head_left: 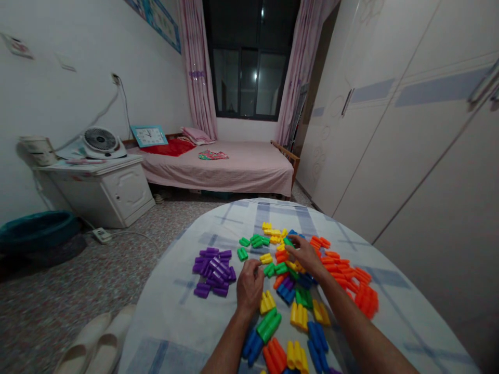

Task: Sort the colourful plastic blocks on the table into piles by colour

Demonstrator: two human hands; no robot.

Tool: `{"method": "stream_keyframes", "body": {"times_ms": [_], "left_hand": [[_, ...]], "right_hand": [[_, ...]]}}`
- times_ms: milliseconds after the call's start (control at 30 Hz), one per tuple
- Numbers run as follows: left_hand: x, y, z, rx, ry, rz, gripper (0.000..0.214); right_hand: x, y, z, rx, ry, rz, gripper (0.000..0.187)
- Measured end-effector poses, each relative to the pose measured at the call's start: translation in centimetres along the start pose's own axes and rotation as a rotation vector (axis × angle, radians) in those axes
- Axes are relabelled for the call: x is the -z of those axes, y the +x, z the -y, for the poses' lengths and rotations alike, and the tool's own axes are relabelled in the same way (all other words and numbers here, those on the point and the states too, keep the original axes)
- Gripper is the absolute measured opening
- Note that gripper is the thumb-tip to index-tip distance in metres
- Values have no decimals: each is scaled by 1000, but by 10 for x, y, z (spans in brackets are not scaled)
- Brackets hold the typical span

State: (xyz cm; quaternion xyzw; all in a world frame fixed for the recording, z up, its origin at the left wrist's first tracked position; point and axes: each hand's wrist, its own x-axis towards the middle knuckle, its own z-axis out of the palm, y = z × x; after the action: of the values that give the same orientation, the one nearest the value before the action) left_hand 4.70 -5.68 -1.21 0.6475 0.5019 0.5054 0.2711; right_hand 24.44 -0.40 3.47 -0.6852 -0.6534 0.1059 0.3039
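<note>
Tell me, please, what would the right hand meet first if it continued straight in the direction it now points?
Beyond the green block at its fingertips, the right hand would probably meet the yellow blocks first; depth is unclear, so it might pass above.

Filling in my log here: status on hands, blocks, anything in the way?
Right hand pinching green block. Left hand beside purple pile, grip unclear. Mixed-colour blocks crowding around right hand.

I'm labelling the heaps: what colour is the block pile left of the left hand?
Purple; the block pile shows best in the head view.
</note>
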Motion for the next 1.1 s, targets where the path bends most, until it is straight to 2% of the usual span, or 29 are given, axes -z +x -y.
{"method": "stream_keyframes", "body": {"times_ms": [133,367,500,700,800,900,967,1100], "left_hand": [[-1,1,3,-2,-9,14,20],[-1,1,3,-1,7,4,20],[0,0,1,-8,11,6,20],[0,1,2,-6,38,13,20],[0,1,3,-1,46,17,21],[0,1,2,2,55,17,20],[0,0,1,2,60,16,20],[1,0,-1,15,54,24,21]], "right_hand": [[-7,2,20,111,240,-2,46],[-23,-37,6,302,12,132,35],[-25,-58,2,253,-5,76,35],[-23,-69,4,199,128,3,20],[-16,-71,6,115,218,-16,21],[-2,-74,13,52,210,-52,23],[5,-79,21,76,164,-19,23],[7,-88,38,195,11,154,25]]}}
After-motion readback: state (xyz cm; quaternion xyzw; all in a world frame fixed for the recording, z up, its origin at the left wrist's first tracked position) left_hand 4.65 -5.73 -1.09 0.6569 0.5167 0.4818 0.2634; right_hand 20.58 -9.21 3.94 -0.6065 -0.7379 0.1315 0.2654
